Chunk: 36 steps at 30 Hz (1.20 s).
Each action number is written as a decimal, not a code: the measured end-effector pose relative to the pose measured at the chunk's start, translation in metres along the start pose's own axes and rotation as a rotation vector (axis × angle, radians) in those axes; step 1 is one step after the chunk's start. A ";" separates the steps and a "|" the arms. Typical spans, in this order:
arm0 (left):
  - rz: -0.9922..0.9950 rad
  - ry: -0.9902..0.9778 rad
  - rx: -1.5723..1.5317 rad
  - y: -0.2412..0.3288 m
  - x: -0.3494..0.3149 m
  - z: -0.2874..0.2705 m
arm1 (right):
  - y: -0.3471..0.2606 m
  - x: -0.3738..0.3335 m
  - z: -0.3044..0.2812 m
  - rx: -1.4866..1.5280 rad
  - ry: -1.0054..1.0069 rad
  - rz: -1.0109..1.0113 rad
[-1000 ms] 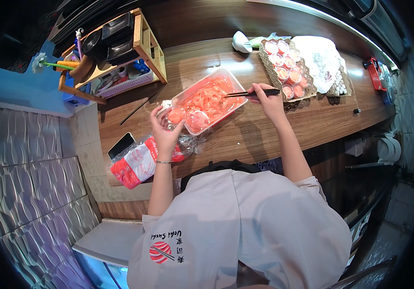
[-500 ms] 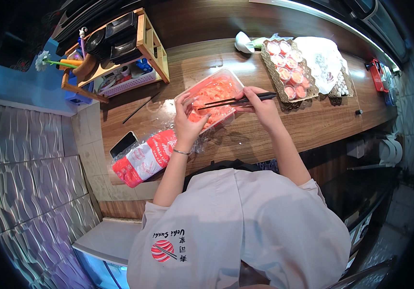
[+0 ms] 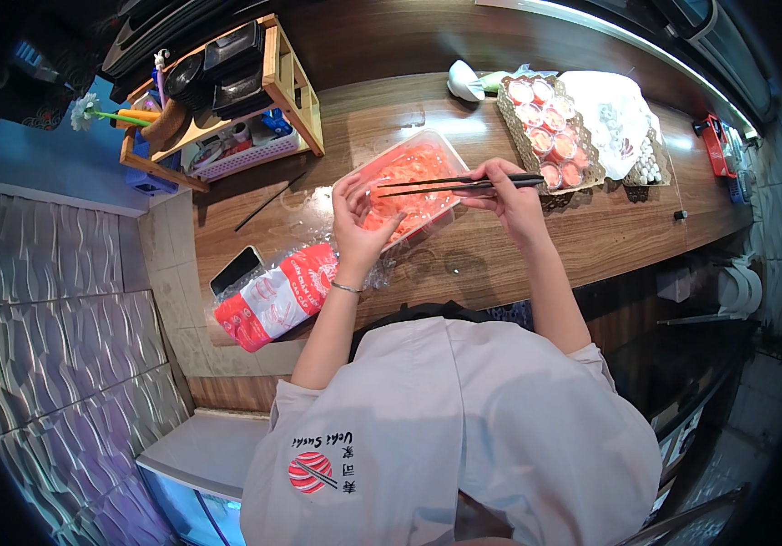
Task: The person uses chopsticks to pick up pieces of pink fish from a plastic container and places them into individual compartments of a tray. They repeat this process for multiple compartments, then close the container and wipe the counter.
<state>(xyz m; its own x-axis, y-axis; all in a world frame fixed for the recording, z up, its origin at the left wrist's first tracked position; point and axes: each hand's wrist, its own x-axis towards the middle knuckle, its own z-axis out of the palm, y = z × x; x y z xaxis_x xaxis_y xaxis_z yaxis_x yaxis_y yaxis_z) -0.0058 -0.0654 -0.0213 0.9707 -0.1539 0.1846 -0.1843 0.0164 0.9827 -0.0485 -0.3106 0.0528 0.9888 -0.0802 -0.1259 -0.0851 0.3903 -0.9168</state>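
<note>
My right hand (image 3: 509, 200) grips a pair of black chopsticks (image 3: 464, 185), held nearly level with their tips to the left. The tips are over a clear rectangular container (image 3: 450, 153) of wet, shredded orange-pink food (image 3: 418, 164). My left hand (image 3: 363, 227) is curled over the container's left side, thumb apart from the fingers. Something seems to sit within that curl, but it blends with the pink food and I cannot make it out. Below the left wrist lies a red and white plastic package (image 3: 277, 296).
At the right, a cardboard egg tray (image 3: 511, 123) carries several small cups of pink food (image 3: 552, 118), beside a white plastic bag (image 3: 614, 118). A phone (image 3: 238, 268) and a thin dark stick (image 3: 268, 202) lie left. A wooden rack (image 3: 272, 73) with black dishes stands behind.
My right hand has shifted slightly right, and the chopsticks have turned closer to level, their tips a little higher. My left hand stays almost in place over the container.
</note>
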 end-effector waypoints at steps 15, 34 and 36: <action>0.004 0.029 -0.130 0.006 -0.010 0.001 | 0.027 0.001 -0.007 0.017 0.095 0.078; -0.012 0.023 -0.156 0.008 -0.006 -0.009 | 0.019 -0.003 -0.007 -0.039 0.057 0.064; -0.033 0.030 -0.129 0.007 -0.008 -0.010 | 0.019 -0.002 -0.003 -0.088 0.041 0.066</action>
<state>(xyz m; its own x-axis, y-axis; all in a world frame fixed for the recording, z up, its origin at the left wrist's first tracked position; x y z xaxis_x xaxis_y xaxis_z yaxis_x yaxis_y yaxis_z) -0.0131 -0.0541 -0.0154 0.9804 -0.1266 0.1509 -0.1331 0.1387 0.9813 -0.0522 -0.3056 0.0343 0.9750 -0.0948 -0.2012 -0.1626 0.3137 -0.9355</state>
